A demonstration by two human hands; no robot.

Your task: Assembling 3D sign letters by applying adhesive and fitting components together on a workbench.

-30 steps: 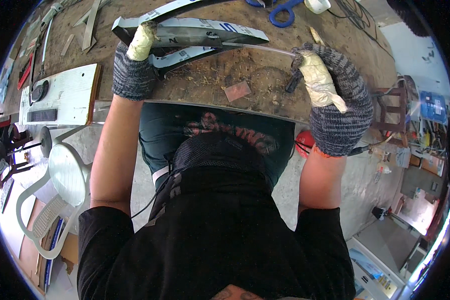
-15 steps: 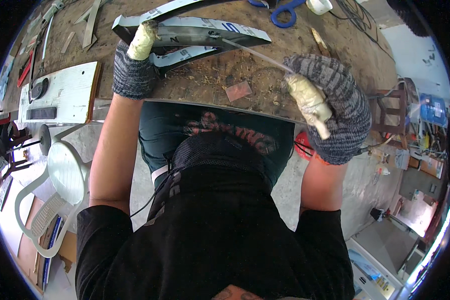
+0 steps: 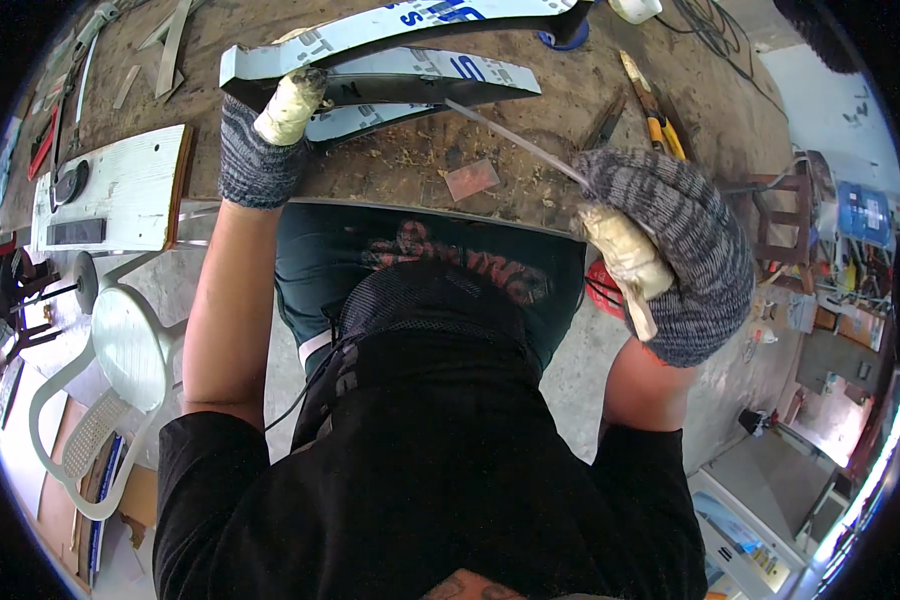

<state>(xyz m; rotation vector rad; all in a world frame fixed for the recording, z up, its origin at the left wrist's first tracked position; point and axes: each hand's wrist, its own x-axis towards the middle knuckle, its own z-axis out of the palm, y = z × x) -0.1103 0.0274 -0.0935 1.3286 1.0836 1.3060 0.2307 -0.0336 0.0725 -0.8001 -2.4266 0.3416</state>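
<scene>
My left hand [image 3: 260,160], in a grey knit glove with pale tape round the thumb, grips a forked, curved dark piece [image 3: 400,92] at its left end. White film with blue print covers the piece's upper strip [image 3: 420,32] and parts of the lower ones. My right hand [image 3: 685,245], gloved and taped the same way, is closed on a thin, straight rod-like tool [image 3: 515,137]. The tool's far tip meets the dark face of the piece near its middle. Its handle is hidden inside my fist.
The worn wooden bench [image 3: 390,165] bears shavings and a small reddish square [image 3: 471,180]. Tools with yellow and orange handles [image 3: 650,105] lie at right, near a blue ring [image 3: 567,35] and cables [image 3: 715,40]. A white board [image 3: 125,195] juts over the left edge, above a chair [image 3: 130,335].
My right hand has moved a little right and nearer me with the tool. The piece has tipped, showing more of its upper film-covered strip. My left hand keeps its grip.
</scene>
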